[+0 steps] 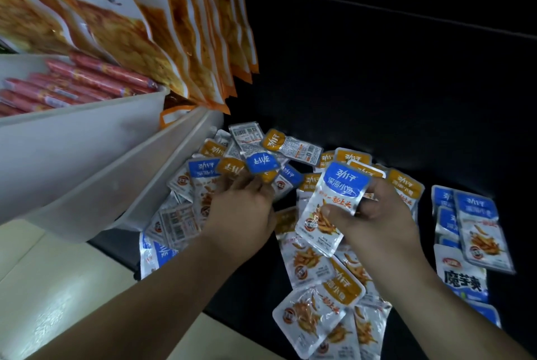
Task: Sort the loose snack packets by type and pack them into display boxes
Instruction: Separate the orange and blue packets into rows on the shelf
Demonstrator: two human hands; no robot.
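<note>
A loose heap of small silver snack packets (313,266), some with blue tops and some with orange tops, lies on a dark surface. My right hand (374,217) grips a blue-topped packet (331,208) upright above the heap, thumb on its front. My left hand (241,211) reaches into the heap's far left part and pinches another blue-topped packet (261,162) at its fingertips. A sorted stack of blue-topped packets (476,223) lies to the right, apart from the heap.
White shelf bins (87,150) jut out at the left, one holding red sausage sticks (81,83). Large orange snack bags (145,34) hang above them. A blue-and-white packet of another kind (462,275) lies under the sorted stack. Pale floor tiles (43,287) show at the lower left.
</note>
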